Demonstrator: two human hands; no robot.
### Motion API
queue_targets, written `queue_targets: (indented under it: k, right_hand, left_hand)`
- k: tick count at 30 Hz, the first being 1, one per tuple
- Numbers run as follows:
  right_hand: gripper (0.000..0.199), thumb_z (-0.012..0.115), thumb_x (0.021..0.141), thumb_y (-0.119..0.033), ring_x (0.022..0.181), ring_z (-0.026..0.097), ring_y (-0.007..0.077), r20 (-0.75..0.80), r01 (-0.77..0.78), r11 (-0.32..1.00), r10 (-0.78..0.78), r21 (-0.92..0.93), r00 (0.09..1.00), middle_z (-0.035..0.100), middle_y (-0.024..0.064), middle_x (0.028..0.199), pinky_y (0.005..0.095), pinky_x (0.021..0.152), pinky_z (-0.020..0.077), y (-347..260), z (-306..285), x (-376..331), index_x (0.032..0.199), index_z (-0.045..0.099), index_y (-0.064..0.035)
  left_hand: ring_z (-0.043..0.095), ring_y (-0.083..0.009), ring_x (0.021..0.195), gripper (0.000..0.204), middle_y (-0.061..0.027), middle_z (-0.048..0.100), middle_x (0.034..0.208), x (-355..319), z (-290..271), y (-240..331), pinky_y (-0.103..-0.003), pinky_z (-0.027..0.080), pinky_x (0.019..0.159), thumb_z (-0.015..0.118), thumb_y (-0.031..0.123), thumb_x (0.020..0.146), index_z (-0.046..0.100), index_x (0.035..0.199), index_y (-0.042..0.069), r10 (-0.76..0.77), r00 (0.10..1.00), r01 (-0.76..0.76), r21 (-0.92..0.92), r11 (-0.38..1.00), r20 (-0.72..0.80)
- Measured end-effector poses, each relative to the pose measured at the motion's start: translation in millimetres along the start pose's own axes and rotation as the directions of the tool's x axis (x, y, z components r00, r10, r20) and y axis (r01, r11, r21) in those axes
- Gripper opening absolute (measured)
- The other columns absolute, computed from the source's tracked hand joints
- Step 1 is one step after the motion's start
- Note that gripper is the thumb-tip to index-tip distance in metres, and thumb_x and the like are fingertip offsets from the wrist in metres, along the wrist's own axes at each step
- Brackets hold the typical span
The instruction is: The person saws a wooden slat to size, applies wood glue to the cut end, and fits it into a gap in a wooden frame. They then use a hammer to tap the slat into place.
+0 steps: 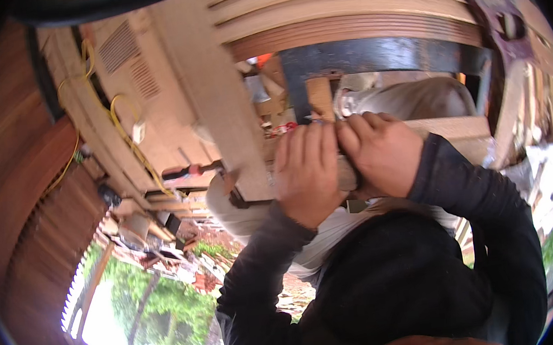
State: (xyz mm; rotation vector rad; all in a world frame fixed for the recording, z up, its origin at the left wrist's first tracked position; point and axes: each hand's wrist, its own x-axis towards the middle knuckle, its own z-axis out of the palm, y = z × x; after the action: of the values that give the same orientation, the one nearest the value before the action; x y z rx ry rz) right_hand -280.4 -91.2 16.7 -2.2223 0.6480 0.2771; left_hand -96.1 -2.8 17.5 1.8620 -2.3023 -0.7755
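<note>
1. Wooden framework (334, 7) is spanning the upper middle, seemingly joining slats, a wide board (198, 80) and a crosswise rail (448, 127). As a judgement, it is looking stiff and heavy as a whole, dry rather than slippery, and the thicker rail is offering a surer hold than the thin slats.
2. A black beam (385, 55) is crossing just beyond the hands, below the slats.
3. The right hand (385, 155) is bending its fingers over the wood beside the rail; its palm and thumb side are hidden, so I cannot tell how firmly it is gripping.
4. The left hand (310, 172) is closing around a wooden block (348, 173), fingers curling over the far edge, knuckles nearly touching the right hand.
5. That block is showing only a rounded end between the hands; it is probably light, rigid and best held around its sides.
6. A red-and-black handled tool (183, 172) is lying left of the wide board, near a yellow cord (133, 150).
</note>
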Motion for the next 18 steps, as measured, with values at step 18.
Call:
queue_targets:
  k: [18]
  right_hand:
    - [0.064,0.076,0.070,-0.034,0.102,0.062,0.0237,-0.335,-0.178,0.980,0.138,-0.092,0.932,0.063,0.0095,0.111,0.0367,0.082,0.0456,37,8,-89,0.122,0.063,0.0012]
  left_hand:
    - [0.059,-0.0345,0.110,0.100,-0.0138,0.060,0.121,39,20,55,-0.052,0.045,0.097,0.085,0.067,0.067,0.055,0.137,0.002,0.164,0.986,-0.162,0.068,0.984,-0.015]
